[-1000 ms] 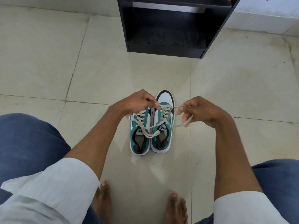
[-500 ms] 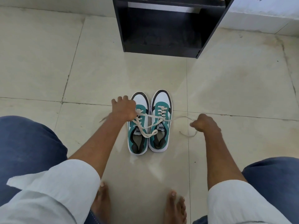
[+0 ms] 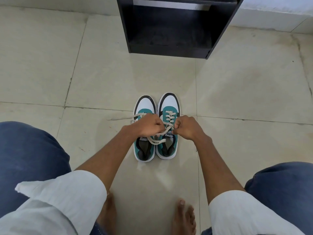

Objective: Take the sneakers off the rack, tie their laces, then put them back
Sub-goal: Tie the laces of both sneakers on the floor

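Two teal, white and black sneakers stand side by side on the tiled floor, toes pointing away from me: the left sneaker and the right sneaker. My left hand and my right hand are both closed on the cream laces of the right sneaker, close together over its tongue. One loose lace end trails left across the floor. The left sneaker's laces lie loose over its opening.
A black shoe rack stands on the floor beyond the sneakers, its bottom shelf open toward me. My knees in blue jeans are at both sides and my bare feet are below the sneakers. A white wall base runs along the top.
My hands were spread wide pulling the laces sideways half a second ago. Now both have come back together over the right sneaker's tongue.
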